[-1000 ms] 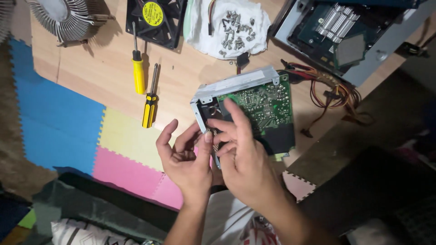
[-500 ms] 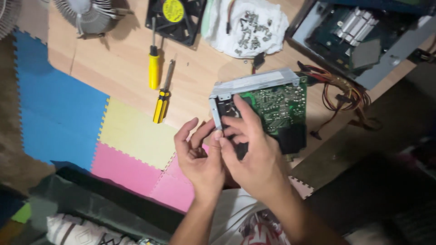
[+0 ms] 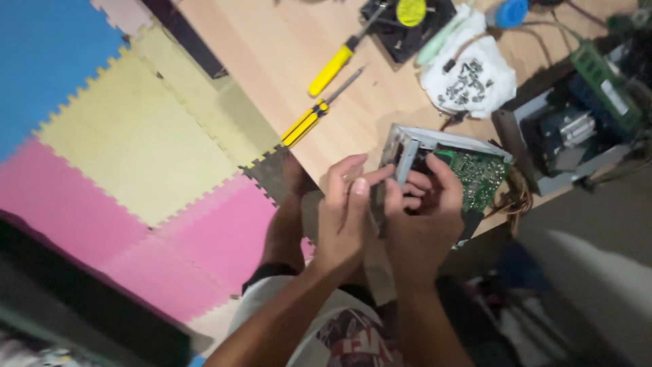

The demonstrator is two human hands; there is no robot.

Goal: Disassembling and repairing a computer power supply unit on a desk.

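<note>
Both hands meet at the near edge of a pale wooden tabletop (image 3: 272,47), working on an opened grey metal power-supply casing (image 3: 435,144) that carries a green circuit board (image 3: 479,175) inside it. The left hand (image 3: 346,217) has its fingers curled and pressed against the casing's near left corner, its fingertips (image 3: 358,185) closed on the upright metal edge there; whether something small is pinched between them cannot be told through the blur. The right hand (image 3: 422,217) wraps around the same corner from the other side, thumb and fingers bent and closed on the casing's rim, touching the left hand. The casing sits on the table directly beyond the knuckles, its board facing up and tilted slightly. A bundle of coloured wires (image 3: 517,197) spills from it just right of the right hand. Beyond and left of the grip lie two yellow-handled screwdrivers (image 3: 314,117), well apart from the hands. Farther beyond sits a black cooling fan with a yellow hub (image 3: 407,17), and beside it a white crumpled plastic bag (image 3: 468,78). Right of the grip stands an open grey computer chassis (image 3: 577,122). Left of the hands spread yellow, pink and blue foam floor tiles (image 3: 136,149).
</note>
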